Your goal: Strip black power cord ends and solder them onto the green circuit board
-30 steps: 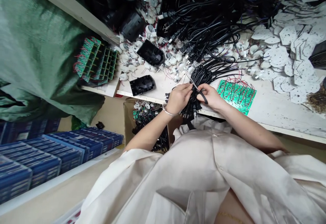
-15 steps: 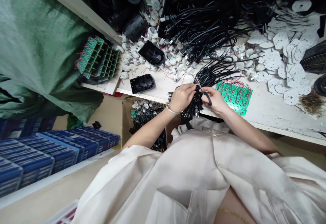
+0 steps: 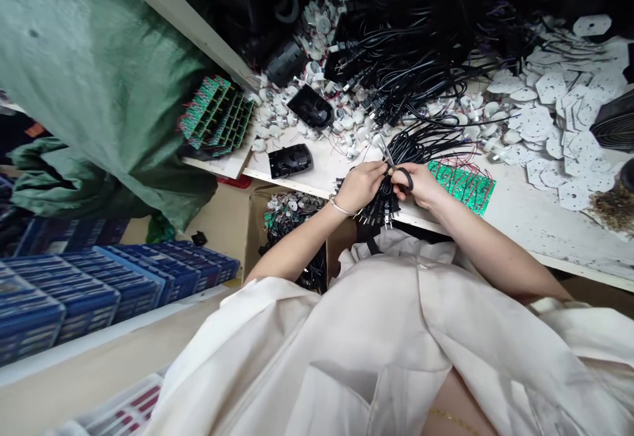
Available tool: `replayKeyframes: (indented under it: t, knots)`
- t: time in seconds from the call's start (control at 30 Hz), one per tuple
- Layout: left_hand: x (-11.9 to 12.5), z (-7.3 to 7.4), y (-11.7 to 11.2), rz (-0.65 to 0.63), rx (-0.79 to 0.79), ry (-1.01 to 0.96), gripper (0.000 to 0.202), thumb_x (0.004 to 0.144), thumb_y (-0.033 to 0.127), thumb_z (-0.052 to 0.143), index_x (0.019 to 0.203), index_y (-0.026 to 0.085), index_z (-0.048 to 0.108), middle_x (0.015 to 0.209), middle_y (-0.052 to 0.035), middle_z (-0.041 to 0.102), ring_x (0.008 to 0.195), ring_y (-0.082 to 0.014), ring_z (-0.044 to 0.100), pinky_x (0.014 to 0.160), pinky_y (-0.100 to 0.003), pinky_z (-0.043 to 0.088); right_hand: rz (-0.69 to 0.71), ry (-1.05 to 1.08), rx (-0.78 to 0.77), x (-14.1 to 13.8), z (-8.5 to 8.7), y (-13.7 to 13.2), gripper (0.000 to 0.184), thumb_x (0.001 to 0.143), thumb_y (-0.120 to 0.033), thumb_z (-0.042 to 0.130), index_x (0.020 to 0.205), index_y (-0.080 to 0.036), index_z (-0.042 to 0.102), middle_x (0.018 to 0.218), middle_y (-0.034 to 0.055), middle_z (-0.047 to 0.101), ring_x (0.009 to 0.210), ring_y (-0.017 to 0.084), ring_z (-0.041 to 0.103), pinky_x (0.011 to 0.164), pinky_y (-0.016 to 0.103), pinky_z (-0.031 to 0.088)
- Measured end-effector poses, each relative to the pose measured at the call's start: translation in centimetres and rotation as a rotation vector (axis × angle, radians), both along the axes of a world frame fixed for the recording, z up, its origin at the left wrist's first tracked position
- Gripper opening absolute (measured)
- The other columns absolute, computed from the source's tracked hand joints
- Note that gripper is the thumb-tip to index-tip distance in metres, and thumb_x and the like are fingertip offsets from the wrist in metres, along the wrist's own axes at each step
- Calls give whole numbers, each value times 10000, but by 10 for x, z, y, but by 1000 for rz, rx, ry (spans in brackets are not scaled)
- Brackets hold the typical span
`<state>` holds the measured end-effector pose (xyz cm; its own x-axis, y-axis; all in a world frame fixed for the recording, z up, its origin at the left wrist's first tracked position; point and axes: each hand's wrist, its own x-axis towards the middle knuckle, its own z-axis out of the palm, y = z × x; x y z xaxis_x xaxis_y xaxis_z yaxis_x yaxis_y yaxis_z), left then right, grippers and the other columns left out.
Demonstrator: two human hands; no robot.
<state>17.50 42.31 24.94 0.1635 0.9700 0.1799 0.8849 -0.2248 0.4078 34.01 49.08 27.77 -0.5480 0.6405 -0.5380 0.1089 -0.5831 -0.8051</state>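
A pair of scissors [image 3: 407, 179] with black handles is in my right hand [image 3: 421, 185], its metal blades pointing up and to the left over the cords. My left hand [image 3: 364, 186] has its fingers closed at a bundle of black power cords [image 3: 413, 144], close to the scissor blades. Exactly what its fingertips pinch is partly hidden. Below my hands the cords' plugs [image 3: 380, 213] hang at the bench edge, prongs downward. A green circuit board panel [image 3: 463, 188] with red wires lies just right of my right hand.
Two black plastic shells [image 3: 290, 161] lie to the left, near stacked green circuit boards [image 3: 218, 115]. Small white parts [image 3: 270, 119], more black cords [image 3: 416, 59] and white plates [image 3: 577, 125] cover the back and right. A cardboard box [image 3: 252, 224] of parts stands below the bench [image 3: 535, 224].
The camera view has shifted a little, so the bench things appear further right. Both hands stay together at the cord bundle, and the scissors remain in my right hand.
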Motion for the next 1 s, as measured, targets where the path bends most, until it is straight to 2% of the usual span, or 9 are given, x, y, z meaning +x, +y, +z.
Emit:
replayKeyframes:
  t: [0.17,0.33,0.4,0.53,0.67,0.73,0.83,1.0]
  knots:
    - [1,0,0,0,9,7,303,995,178,540,1226,102,721,1268,-151,727,1168,-235,712,1069,-384,577,12,-14,50,4,-1,1,274,618,-294,834,656,-162,596,398,-74,516,312,39,392,306,168,264]
    - [1,1,-2,17,3,-104,289,962,150,567,1195,114,736,1258,-139,734,1176,-229,704,1079,-382,561,20,-67,123,11,-4,-5,444,597,-498,887,653,-154,611,414,-79,495,308,24,356,317,188,192]
    - [1,1,0,78,-8,-229,276,943,155,597,1173,101,739,1215,-137,748,1151,-222,709,1064,-370,561,37,-52,123,14,-4,-7,522,524,-557,912,698,-155,629,452,-81,510,351,32,393,342,189,250]
    - [3,4,12,304,-112,-424,269,908,196,656,1140,92,743,1043,-109,764,921,-181,721,892,-324,597,75,1,105,19,-4,-8,639,429,-602,935,779,-167,624,542,-83,538,475,49,472,462,200,404]
    - [11,7,20,368,-98,-407,128,836,172,730,939,147,802,888,-52,723,801,-157,655,829,-311,561,63,22,61,22,-3,-8,680,435,-639,922,822,-174,611,580,-81,534,530,57,486,501,204,407]
    - [15,8,21,395,-59,-433,96,835,156,730,893,156,806,830,-32,706,761,-141,634,779,-285,542,77,22,59,22,-1,-8,680,460,-664,906,830,-180,604,576,-82,524,520,59,479,496,208,400]
    - [14,8,22,392,-24,-454,81,828,140,725,851,159,801,781,-14,683,714,-123,605,715,-259,512,106,-7,110,21,1,-8,681,488,-714,875,815,-191,587,558,-85,513,492,63,470,477,215,396]
    - [3,6,28,268,-38,-457,90,838,177,696,783,170,767,765,-6,680,702,-113,582,686,-239,491,143,-102,189,19,-1,-8,661,538,-751,839,803,-210,569,492,-95,489,429,73,472,418,205,348]
